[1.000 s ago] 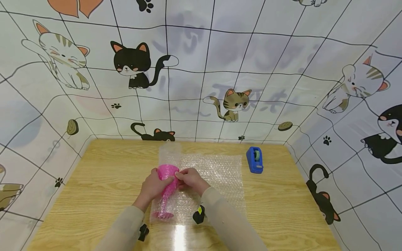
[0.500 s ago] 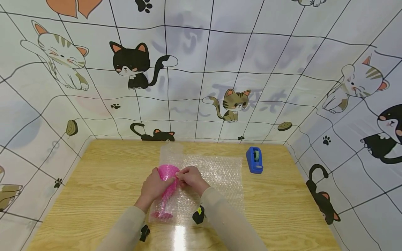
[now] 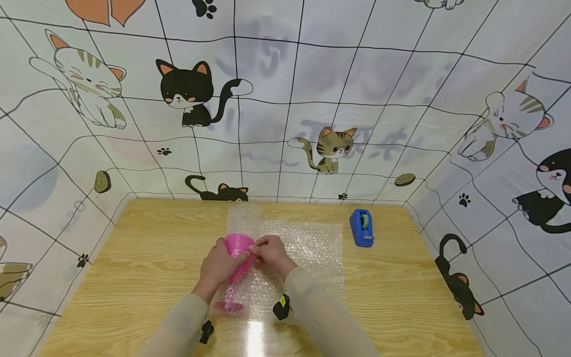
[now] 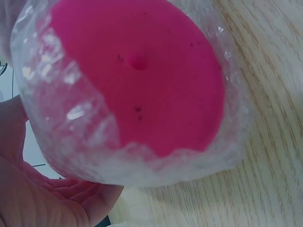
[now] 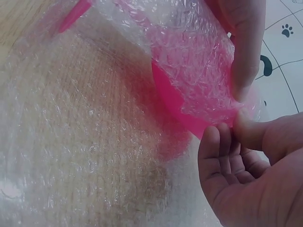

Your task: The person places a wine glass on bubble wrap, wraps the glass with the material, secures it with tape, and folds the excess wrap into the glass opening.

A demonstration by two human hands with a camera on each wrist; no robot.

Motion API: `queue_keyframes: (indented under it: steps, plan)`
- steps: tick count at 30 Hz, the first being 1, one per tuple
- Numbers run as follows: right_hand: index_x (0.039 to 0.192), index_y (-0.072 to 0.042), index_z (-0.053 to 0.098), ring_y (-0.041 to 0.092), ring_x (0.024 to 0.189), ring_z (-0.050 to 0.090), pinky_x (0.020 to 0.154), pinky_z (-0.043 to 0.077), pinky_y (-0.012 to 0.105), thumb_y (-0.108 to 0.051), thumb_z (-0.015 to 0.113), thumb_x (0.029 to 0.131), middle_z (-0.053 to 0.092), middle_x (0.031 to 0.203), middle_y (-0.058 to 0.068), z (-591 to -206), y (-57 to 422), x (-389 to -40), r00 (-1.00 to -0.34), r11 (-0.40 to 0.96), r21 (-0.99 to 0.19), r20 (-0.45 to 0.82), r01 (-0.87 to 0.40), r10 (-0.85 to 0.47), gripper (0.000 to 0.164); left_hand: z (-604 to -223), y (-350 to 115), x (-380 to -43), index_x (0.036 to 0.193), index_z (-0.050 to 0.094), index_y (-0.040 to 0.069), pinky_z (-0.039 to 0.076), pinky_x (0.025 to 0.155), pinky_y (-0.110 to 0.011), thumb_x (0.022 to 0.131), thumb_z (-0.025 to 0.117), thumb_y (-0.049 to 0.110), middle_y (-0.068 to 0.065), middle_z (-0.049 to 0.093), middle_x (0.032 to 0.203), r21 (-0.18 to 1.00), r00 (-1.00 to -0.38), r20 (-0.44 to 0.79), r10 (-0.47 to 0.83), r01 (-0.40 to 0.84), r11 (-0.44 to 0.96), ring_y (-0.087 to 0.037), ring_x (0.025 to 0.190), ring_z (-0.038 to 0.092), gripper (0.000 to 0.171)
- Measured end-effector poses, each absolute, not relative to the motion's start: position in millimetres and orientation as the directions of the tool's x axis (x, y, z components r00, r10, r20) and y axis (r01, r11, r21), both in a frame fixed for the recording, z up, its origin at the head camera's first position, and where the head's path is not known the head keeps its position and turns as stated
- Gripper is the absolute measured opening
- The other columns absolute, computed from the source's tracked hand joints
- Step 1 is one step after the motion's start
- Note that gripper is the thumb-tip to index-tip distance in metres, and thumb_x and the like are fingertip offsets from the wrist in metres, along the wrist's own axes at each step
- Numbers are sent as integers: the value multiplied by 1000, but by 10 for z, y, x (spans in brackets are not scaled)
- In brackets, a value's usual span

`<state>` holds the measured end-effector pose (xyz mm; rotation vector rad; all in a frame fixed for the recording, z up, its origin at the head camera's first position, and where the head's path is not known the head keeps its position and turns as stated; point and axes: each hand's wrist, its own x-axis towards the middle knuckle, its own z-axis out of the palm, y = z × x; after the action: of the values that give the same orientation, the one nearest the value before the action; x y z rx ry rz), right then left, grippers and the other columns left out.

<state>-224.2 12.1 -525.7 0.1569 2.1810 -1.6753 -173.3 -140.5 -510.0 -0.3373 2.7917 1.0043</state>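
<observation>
A pink goblet lies on its side with bubble wrap partly round it, its mouth away from me. Fingers of my left hand grip the bowl from the left through the wrap, the thumb pressing on top. At the right side of the bowl, my right hand pinches the edge of the wrap between thumb and forefinger; the right wrist view shows this thumb close to the left thumb. In the left wrist view, the goblet's round foot faces the camera, wrap bunched about its rim.
The rest of the bubble wrap spreads flat to the right over the wooden table. A blue tape dispenser stands at the back right. Behind the table hangs a cat-patterned sheet, which also covers both sides.
The right edge of the flat wrap has shifted slightly left. Both hands keep nearly the same place and hold on the goblet and wrap.
</observation>
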Motion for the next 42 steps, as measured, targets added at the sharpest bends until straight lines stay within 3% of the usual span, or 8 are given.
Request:
queue_keyframes:
  steps: [9,20,30,42]
  plan:
    - [94,2,70,17,68,68,70,61,35,-7,73,86,66,76,5,-5180,112,-2195,-943,304,-913,-317,274,-101,13,-5102,-1385,-1724,141,30,-11,52,86,-58,83,68,53,-34,54,128,605,-964,-204,-169,-260,753,-50,106,61,94]
    - [86,-1,75,25,69,73,63,61,35,-7,77,81,73,73,8,-5179,83,-2216,-956,358,-897,-290,259,-36,8,-5088,-1355,-1714,142,30,-10,52,86,-59,83,69,53,-34,52,129,596,-962,-203,-181,-268,757,-50,106,60,95]
    - [87,-1,76,29,73,74,65,61,35,-7,75,82,74,76,12,-5159,61,-2215,-957,426,-871,-287,244,-39,8,-5131,-1351,-1715,142,29,-9,52,84,-59,82,69,55,-34,51,129,600,-964,-195,-180,-263,755,-51,103,61,96]
    - [88,1,73,31,77,74,68,61,36,-7,74,83,74,78,13,-5123,95,-2170,-963,416,-885,-260,211,-66,9,-5136,-1358,-1707,138,33,-9,54,80,-57,81,70,57,-32,54,123,608,-968,-188,-167,-248,754,-47,97,63,94]
